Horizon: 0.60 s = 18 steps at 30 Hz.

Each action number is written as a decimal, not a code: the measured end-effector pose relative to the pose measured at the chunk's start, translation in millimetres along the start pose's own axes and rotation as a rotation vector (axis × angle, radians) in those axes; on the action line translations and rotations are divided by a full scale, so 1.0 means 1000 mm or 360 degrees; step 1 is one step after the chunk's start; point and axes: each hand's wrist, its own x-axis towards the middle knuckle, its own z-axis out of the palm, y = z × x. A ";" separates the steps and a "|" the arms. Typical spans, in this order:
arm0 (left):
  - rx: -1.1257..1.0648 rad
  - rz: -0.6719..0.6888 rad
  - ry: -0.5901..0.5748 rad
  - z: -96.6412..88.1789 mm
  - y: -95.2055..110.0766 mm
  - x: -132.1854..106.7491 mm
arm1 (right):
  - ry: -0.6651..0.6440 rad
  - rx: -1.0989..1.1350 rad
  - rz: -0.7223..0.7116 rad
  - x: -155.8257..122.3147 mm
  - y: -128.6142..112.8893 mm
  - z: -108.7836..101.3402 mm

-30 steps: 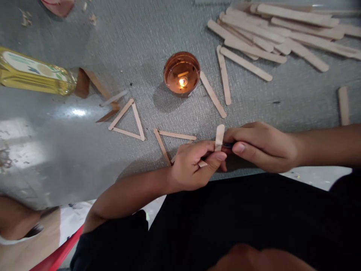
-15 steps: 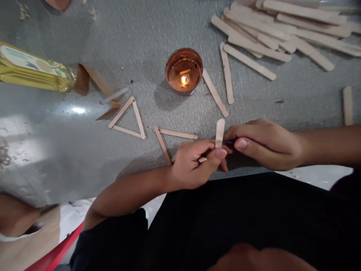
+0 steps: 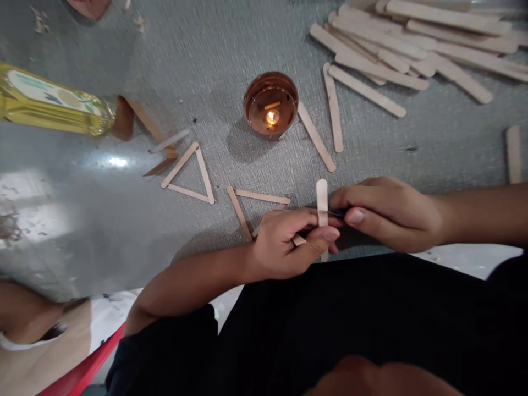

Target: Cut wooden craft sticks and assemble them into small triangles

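Observation:
My left hand (image 3: 291, 242) is closed on a wooden popsicle stick (image 3: 322, 192), which stands up from between thumb and fingers. Another pale stick end (image 3: 298, 240) pokes out between the same fingers. My right hand (image 3: 381, 212) is closed on a small dark-handled knife (image 3: 339, 212), mostly hidden in the fist. Its thin blade lies across the upright stick. Under and beside my left hand, an open shape of joined sticks (image 3: 262, 196) rests on the table. To its left lies a closed stick triangle (image 3: 205, 175).
A brown bowl (image 3: 249, 118) with a small flame stands ahead of my hands, loose sticks (image 3: 316, 137) beside it. A stick pile (image 3: 383, 41) lies back right. An oil bottle (image 3: 53, 104) lies at left, near brown strips (image 3: 142, 124). Another person's arm (image 3: 28, 308) shows lower left.
The held stick has moved slightly down towards my body and stands straighter, with its lower end now showing below my left thumb. Both hands have shifted a little.

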 end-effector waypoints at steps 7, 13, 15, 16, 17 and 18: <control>0.0087 0.0052 -0.0038 -0.001 -0.001 0.000 | -0.0033 0.0005 -0.0094 0.000 0.001 0.002; 0.0109 0.0082 -0.0004 0.000 -0.002 -0.001 | -0.0021 -0.0008 -0.0086 0.000 0.001 0.003; 0.0118 0.0092 0.0004 0.001 -0.002 0.000 | -0.0022 -0.0010 -0.0070 -0.002 0.002 0.003; 0.0108 0.0102 0.0001 0.001 -0.003 0.000 | -0.0017 -0.0004 -0.0056 -0.002 0.002 0.003; 0.0090 0.0113 0.0000 0.001 -0.003 0.000 | -0.0007 0.0006 -0.0040 -0.002 0.003 0.003; 0.0068 0.0117 -0.0003 0.001 -0.004 -0.001 | 0.0017 0.0019 -0.0029 -0.003 0.003 0.003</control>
